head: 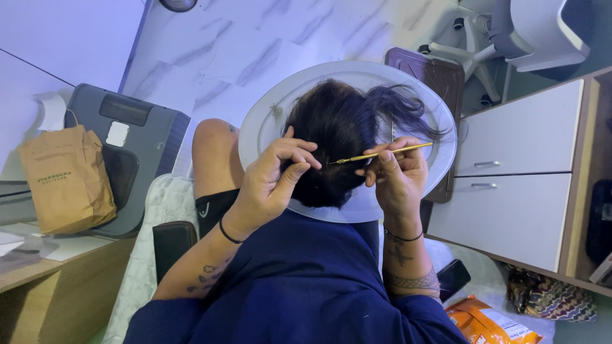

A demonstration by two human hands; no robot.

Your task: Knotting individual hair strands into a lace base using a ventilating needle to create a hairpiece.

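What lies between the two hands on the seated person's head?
In the head view, dark hair lies between the left hand and right hand; the right hand's thin yellow tool points into it.

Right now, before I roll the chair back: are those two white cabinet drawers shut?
Shut. Both white drawers sit flush with the cabinet front, handles level, with no gap or contents showing.

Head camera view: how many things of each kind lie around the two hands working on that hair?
Hands: 2, left hand and right hand
Yellow thin tool: 1
Brown paper bag: 1
Orange snack bag: 1
White drawers: 2
Round white tray: 1
Total: 8
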